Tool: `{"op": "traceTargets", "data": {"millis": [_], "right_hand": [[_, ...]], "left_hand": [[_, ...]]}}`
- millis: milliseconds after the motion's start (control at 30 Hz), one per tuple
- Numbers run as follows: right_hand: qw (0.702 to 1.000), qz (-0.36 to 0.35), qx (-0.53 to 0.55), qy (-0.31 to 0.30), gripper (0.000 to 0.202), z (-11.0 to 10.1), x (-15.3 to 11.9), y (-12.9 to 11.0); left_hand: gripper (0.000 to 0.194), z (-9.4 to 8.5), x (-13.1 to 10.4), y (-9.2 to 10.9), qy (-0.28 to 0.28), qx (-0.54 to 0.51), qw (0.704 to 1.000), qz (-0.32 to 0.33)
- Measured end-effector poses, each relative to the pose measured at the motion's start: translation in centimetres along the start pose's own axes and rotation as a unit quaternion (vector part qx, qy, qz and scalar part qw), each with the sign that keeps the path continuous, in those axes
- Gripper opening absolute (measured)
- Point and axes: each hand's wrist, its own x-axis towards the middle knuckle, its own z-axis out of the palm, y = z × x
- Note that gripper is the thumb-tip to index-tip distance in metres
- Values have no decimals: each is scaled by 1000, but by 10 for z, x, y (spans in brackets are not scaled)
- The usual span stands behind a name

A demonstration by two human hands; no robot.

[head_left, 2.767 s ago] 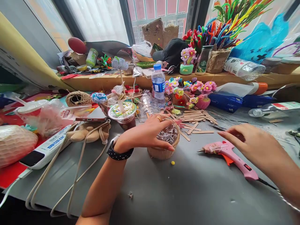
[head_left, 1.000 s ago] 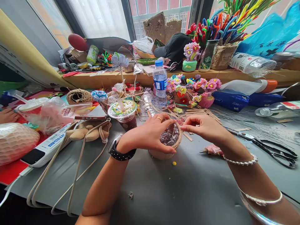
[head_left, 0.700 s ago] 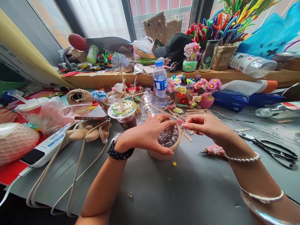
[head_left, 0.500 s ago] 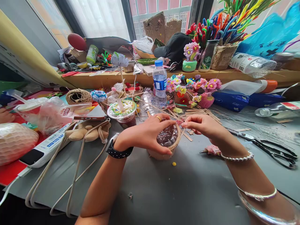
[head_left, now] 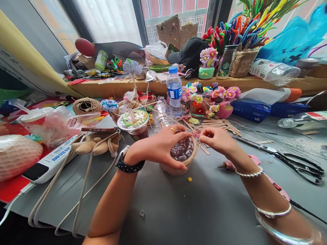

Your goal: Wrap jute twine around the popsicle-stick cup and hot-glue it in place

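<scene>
A round container with a clear, dark-looking top and twine around its rim, the twine-wrapped cup (head_left: 182, 149), stands on the grey table. My left hand (head_left: 159, 144) curves over its near-left side, thumb in front and fingers across the top, gripping it. Just right of the rim, my right hand (head_left: 217, 141) is closed in a pinch; what sits between the fingertips is too small to make out. Under my right forearm lies a pink glue gun (head_left: 277, 187), its nozzle pointing left. A small yellow bit (head_left: 189, 179) rests in front of the cup.
Black-handled scissors (head_left: 288, 158) lie at right beside thin wires and wooden sticks (head_left: 222, 125). Behind the cup stand a water bottle (head_left: 174, 92), a lidded drink cup (head_left: 134, 120) and flowers (head_left: 199, 93). At left are a twine roll (head_left: 87, 105), a phone (head_left: 98, 129) and a corded pouch (head_left: 89, 147).
My right hand has shifted slightly right, away from the rim, its fingers more curled. Its forearm has moved left, uncovering more of the glue gun. My left hand keeps its hold on the cup.
</scene>
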Motion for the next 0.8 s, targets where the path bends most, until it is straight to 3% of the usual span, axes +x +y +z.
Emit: {"op": "traceTargets", "data": {"millis": [233, 367, 533, 700, 800], "right_hand": [[997, 2, -32, 65, 12, -12, -4, -7], [997, 9, -49, 59, 12, -16, -5, -7], [999, 23, -19, -12, 15, -14, -1, -1], [991, -6, 63, -118, 29, -21, -4, 1], [986, -16, 78, -145, 30, -25, -7, -2]], "left_hand": [[82, -1, 1, -1, -9, 0, 1000, -13], [81, -1, 1, 0, -7, -6, 1000, -13], [83, 0, -1, -2, -18, -23, 1000, 5], [84, -3, -3, -5, -39, -55, 996, 66], [85, -5, -3, -5, -45, -63, 993, 86]]}}
